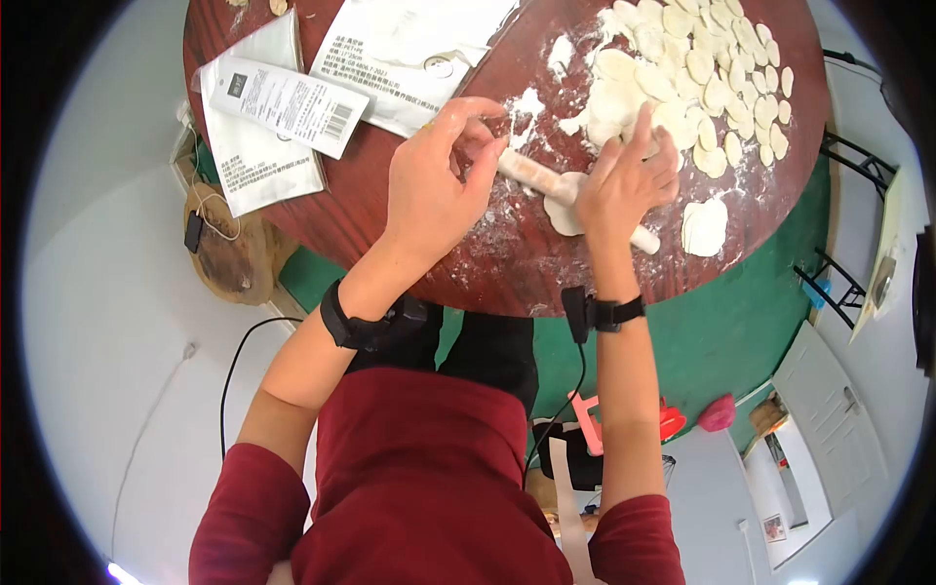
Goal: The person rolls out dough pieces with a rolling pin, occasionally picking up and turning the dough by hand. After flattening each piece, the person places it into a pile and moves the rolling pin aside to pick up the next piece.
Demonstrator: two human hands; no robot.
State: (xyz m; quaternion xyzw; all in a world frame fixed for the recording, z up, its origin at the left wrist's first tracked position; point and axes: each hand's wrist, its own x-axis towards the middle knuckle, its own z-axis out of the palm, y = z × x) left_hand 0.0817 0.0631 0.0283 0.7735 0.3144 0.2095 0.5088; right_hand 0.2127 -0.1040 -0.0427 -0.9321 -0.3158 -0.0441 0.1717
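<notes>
My left hand (444,175) is raised by the left end of a pale wooden rolling pin (531,175), its fingers loosely curved and nothing visible between them. Across the pin, nearer its right end, lies my right hand (619,190), palm down with fingers spread. A flat piece of dough (563,218) sits partly under the pin, between my hands. Beyond my right fingertips are larger overlapping dough rounds (616,83). To the right of that hand is a small stack of flat wrappers (704,228).
Several small dough discs (746,78) cover the far right of the round, floury table (453,255). Silvery printed packets (385,63) and a white labelled packet (290,105) lie at the left. A wooden stump (229,253) stands beside the table.
</notes>
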